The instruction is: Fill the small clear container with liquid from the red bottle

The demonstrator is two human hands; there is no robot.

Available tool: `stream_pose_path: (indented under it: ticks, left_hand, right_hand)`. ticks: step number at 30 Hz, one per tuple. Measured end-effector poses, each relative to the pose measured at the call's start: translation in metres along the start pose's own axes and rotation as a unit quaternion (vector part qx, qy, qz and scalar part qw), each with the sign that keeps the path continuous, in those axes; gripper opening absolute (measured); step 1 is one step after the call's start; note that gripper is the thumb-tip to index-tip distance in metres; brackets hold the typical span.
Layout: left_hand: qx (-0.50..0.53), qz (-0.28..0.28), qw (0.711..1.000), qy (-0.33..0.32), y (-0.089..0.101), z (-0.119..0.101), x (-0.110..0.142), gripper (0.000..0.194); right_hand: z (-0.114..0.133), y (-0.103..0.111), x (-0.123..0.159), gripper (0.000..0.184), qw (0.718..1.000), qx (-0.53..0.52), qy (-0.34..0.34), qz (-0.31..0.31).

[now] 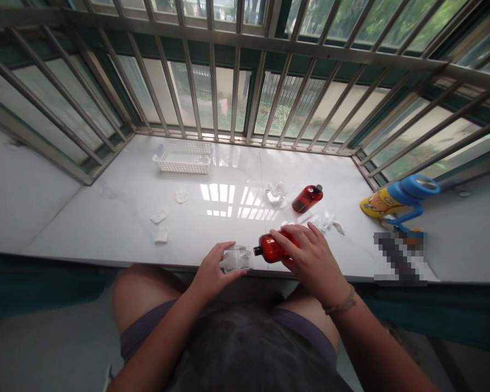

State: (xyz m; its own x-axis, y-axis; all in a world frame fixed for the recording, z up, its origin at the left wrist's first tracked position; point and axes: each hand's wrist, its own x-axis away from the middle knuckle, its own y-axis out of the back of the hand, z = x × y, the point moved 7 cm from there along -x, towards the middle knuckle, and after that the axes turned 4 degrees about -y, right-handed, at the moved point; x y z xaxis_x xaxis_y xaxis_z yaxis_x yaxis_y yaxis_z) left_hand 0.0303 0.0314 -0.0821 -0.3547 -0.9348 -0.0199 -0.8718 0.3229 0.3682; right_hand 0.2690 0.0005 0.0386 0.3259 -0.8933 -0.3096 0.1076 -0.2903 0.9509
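While the left hand [212,272] pinches one clear container [237,258] at the sill's [118,218] front edge, the right hand [310,256] grips one of two amber bottles [271,247], tipped toward it; three white pads [160,216] lie left.

At the bottom of the frame the person wears a dark grey top [253,354] and purple-grey shorts [147,332]. Both forearms are bare; a thin cord bracelet [341,305] circles the right wrist.
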Motion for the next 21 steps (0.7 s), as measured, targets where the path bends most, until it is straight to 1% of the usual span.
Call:
stream_pose_path:
  ticks: [21]
  left_hand:
    - [0.012, -0.004, 1.000, 0.011, -0.0028, 0.0064, -0.0010, 0.071]
  right_hand:
    - [0.0000, -0.0002, -0.0007, 0.057, 1.000, 0.006, 0.005, -0.007]
